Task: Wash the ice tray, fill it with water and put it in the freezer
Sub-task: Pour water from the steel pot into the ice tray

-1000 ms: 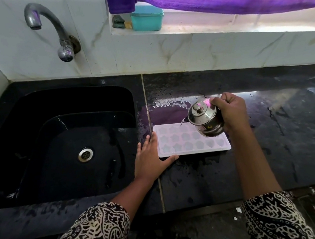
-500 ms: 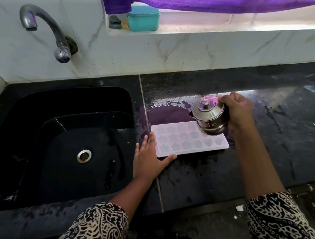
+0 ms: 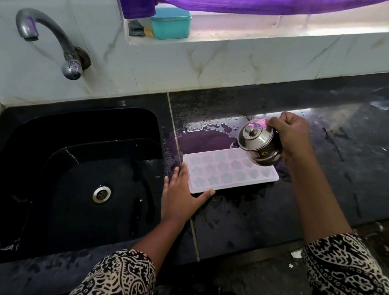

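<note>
From the camera on my head, looking down, the ice tray (image 3: 230,168) lies flat on the wet black counter (image 3: 339,178), just right of the sink (image 3: 70,182) and well near of the tiled wall. My left hand (image 3: 182,195) is spread open and flat on the counter, fingers along the tray's left edge and thumb along its near edge, bracing it without gripping anything. My right hand (image 3: 291,135) is clenched around a small lidded steel pot (image 3: 259,145), which hangs tilted over the tray's far right corner with its lid turned toward the left. I judge that I am in the filling step, with the freezer step not yet done. What could go wrong here: if I tip the pot too sharply, water would run past the shallow cells onto a counter that is already pooled on the far side of the tray; the lid looks only seated, so a steep tilt might let it slide off into the tray; and a tray filled to the brim on a slick surface would slop over when I lift it. As for what I cannot make out: the pot covers the tray's far right cells, no stream of water shows clearly, and the pale cells do not tell me which hold water. The tap (image 3: 53,39) shows no flow, and no freezer is in view.
</note>
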Motion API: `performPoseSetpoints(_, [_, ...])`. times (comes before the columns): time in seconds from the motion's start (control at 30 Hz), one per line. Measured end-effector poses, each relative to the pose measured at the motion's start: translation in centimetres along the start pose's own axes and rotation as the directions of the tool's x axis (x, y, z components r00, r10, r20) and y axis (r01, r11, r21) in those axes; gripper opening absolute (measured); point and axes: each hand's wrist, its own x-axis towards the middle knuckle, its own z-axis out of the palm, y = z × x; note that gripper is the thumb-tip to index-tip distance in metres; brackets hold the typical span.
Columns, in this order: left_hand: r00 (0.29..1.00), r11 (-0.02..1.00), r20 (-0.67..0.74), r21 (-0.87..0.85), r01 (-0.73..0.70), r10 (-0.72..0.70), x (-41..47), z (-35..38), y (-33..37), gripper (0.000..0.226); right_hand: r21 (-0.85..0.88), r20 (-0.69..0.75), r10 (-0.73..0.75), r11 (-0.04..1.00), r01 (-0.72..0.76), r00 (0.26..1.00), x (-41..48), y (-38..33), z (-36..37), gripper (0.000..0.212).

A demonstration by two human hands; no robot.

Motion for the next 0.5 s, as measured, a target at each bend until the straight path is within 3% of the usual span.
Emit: performPoseSetpoints(0.5, [1.000,1.000,0.002,0.001,0.006,-0.006,-0.09,-0.22,0.09,0.122,-0.054,0.008,-0.026,0.998,0.026,1.000,0.42,0.02,-0.24,0.032])
